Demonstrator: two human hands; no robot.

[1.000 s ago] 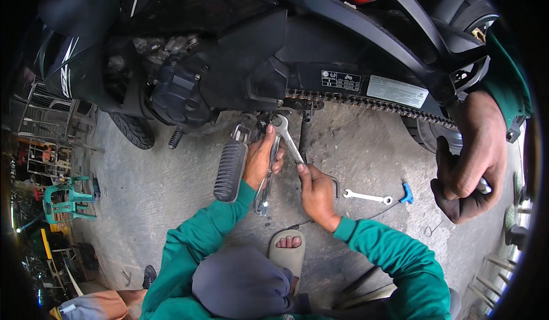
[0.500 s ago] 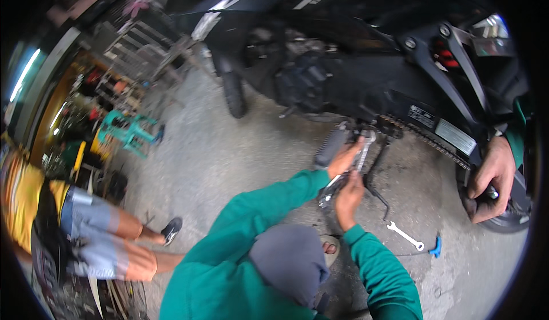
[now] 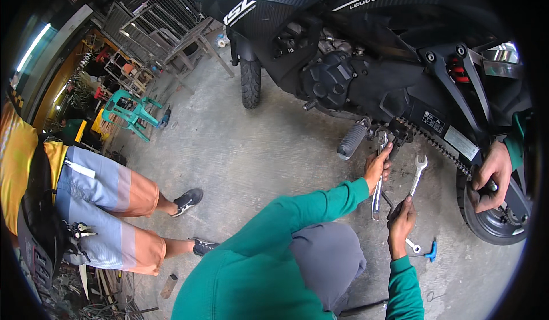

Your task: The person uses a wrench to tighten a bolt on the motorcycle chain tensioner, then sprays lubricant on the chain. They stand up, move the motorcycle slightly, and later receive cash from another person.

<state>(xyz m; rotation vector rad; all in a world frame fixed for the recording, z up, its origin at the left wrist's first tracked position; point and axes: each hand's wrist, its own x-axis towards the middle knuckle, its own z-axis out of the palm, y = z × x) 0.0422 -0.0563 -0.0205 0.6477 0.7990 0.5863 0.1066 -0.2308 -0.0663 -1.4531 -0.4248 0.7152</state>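
Neither of my own hands shows. Just in front of me a crouching co-worker in a green long-sleeved top and grey cap works beside a dark motorcycle. Their left hand is closed round a long chrome wrench whose top reaches the bracket behind the footpeg. In their right hand a combination wrench points upward, its open-ended jaw free. At the right edge another green-sleeved hand, coming from above, pinches a small object I cannot make out near the chain.
Another wrench, partly hidden, and a blue T-handle tool lie on the concrete floor. A bystander in striped shorts stands at left. Behind them are a green plastic stool, a metal rack and scrap.
The crouching co-worker's hands, close together before at the footpeg, are now apart, the right one raising a wrench. Their head has moved right. The view has shifted slightly and is sharper.
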